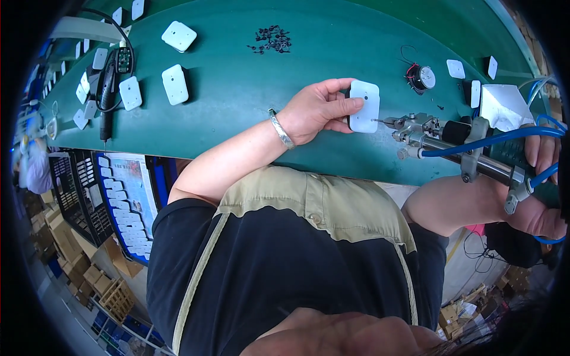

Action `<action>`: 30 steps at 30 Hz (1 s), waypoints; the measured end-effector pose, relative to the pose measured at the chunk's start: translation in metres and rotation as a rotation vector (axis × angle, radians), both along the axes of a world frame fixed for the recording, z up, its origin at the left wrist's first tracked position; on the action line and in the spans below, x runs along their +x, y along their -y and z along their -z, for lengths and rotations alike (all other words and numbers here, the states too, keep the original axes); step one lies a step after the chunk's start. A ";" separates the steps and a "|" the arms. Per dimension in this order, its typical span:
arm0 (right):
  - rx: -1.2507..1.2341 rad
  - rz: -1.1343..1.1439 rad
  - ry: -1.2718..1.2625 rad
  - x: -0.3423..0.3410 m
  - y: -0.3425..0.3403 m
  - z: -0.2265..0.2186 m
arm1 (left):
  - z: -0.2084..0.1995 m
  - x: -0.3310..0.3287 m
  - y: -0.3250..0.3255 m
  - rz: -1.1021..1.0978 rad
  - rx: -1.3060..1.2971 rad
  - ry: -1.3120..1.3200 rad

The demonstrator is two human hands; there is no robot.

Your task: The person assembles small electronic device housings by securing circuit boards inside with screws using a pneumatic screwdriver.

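My left hand point(320, 110) grips a white rounded-rectangular plastic case point(369, 113), its thumb on the face and fingers behind. A dark hole shows in the face. The thin tip of a clamped metal tool point(409, 127) reaches the lower right of this case; I cannot tell whether it touches. My right hand point(539, 148) is at the far right edge, its fingers close together and curled beside the tool's dark base. Blue hoses and the picture's edge hide part of it, and what it holds cannot be made out.
Small black screws point(272, 40) lie in a pile on the green table point(231, 107). A round motor-like part point(423, 78) with wires sits at right. More white cases point(175, 84) stand at left, near a black electric screwdriver point(107, 95). A blue hose point(487, 142) crosses the metal rod.
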State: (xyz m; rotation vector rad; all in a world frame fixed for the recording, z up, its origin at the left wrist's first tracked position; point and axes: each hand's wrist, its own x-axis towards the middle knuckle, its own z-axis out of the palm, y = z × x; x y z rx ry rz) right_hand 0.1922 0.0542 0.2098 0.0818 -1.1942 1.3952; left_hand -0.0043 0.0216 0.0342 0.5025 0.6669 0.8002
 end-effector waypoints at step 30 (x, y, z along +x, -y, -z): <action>-0.005 -0.097 0.076 0.008 -0.003 -0.001 | -0.002 0.009 0.003 -0.101 -0.027 -0.141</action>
